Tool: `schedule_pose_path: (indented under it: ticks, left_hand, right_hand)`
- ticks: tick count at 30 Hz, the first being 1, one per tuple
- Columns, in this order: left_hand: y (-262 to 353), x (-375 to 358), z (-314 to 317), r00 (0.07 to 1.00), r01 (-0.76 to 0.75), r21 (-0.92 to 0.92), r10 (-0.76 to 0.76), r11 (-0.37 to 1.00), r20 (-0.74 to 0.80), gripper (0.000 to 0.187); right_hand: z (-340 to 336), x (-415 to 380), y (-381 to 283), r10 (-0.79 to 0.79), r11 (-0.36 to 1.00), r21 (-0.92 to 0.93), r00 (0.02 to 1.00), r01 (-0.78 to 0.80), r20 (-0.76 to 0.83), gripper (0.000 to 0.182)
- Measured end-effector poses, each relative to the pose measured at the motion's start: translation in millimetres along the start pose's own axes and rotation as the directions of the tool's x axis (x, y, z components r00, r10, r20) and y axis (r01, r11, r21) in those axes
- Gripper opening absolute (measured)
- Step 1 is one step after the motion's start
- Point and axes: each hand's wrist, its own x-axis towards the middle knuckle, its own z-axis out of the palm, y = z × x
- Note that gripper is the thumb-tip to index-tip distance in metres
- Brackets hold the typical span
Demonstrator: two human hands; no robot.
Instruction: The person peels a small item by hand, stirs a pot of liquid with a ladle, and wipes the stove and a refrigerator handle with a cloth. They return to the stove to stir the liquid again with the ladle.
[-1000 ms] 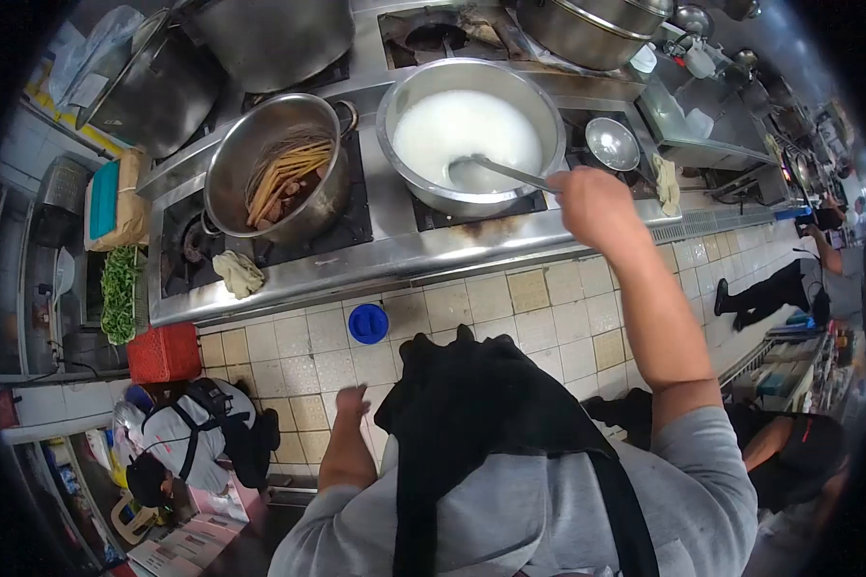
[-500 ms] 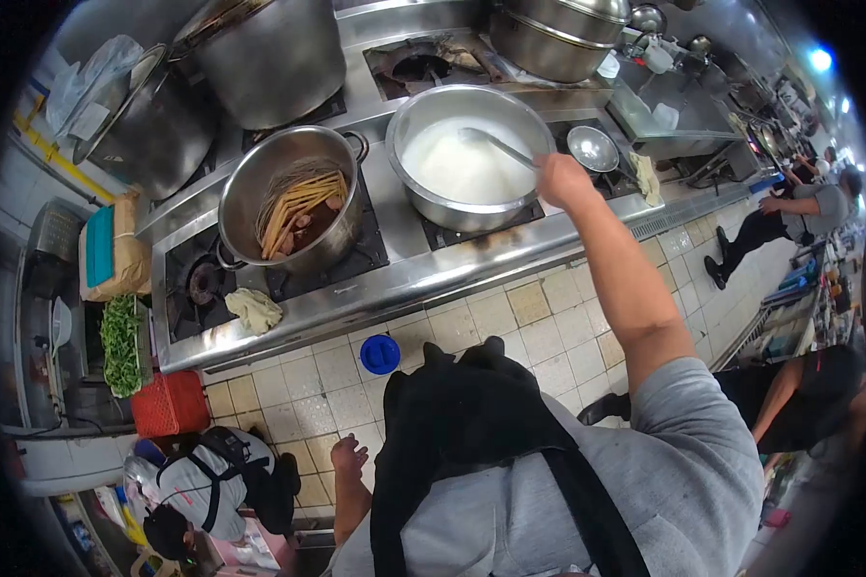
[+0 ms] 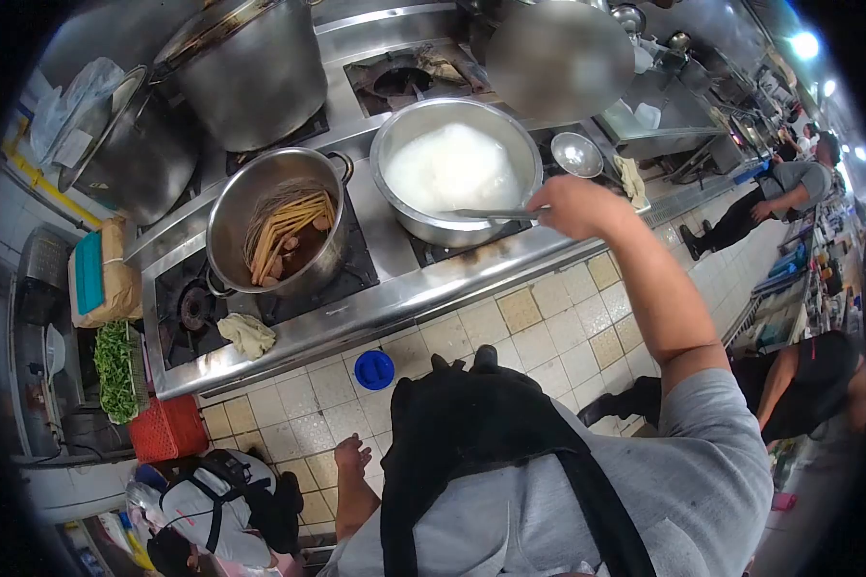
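My right hand is closed on the handle of a metal ladle at the right rim of a wide steel bowl. White, cloudy contents fill much of the bowl, and the ladle's far end dips into them near the front wall. My left hand hangs low beside my body over the tiled floor, fingers loosely apart, holding nothing. Left of the bowl, a tall steel pot holds long brown sticks and brown lumps in dark liquid.
Large steel pots stand behind. A cloth lies on the stove's front edge. Greens and a red basket are at left, a blue-lidded container on the floor. People are at lower left and right.
The ladle has swung from the back of the bowl toward its front wall, with my right hand a little lower. The camera view has shifted slightly.
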Motion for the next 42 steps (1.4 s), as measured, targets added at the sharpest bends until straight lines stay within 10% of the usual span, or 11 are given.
schedule_pose_path:
  ticks: [15, 17, 23, 27, 30, 32, 42]
  left_hand:
    - [7.0, -21.1, 41.7, 0.984, 0.130, -0.155, -0.146, 0.979, -0.098, 0.034]
    - [-16.3, -15.1, 31.2, 0.996, -0.076, 0.122, 0.082, 0.990, -0.041, 0.035]
    - [-42.4, -5.7, 17.1, 0.956, -0.295, 0.279, 0.280, 0.914, 0.094, 0.035]
    - [-21.6, -11.2, 30.4, 0.992, -0.122, 0.218, 0.123, 0.968, 0.008, 0.034]
    - [-7.9, -14.5, 37.9, 0.923, -0.384, 0.371, 0.357, 0.845, 0.143, 0.035]
    - [29.6, -32.4, 60.0, 0.985, 0.123, -0.056, -0.129, 0.991, -0.113, 0.033]
    - [29.8, -37.1, 61.1, 0.988, 0.098, -0.082, -0.107, 0.992, -0.115, 0.033]
  right_hand:
    - [74.9, 93.3, 8.9, 0.087, 0.951, -0.247, 0.928, -0.186, -0.363, 0.020]
    - [68.4, 94.9, 31.7, 0.208, 0.936, -0.210, 0.924, -0.284, -0.321, 0.021]
    - [11.6, 52.9, 64.8, 0.200, 0.940, -0.245, 0.964, -0.239, -0.174, 0.020]
    - [-21.7, 25.3, 58.3, 0.192, 0.929, -0.333, 0.979, -0.159, 0.068, 0.019]
    - [-24.1, 8.1, 47.9, 0.193, 0.945, -0.295, 0.967, -0.137, 0.169, 0.026]
    - [-9.7, 0.8, 48.8, -0.012, 0.990, -0.139, 0.997, 0.022, 0.072, 0.028]
    - [79.3, 46.0, 11.2, 0.076, 0.991, -0.088, 0.973, -0.097, -0.220, 0.021]
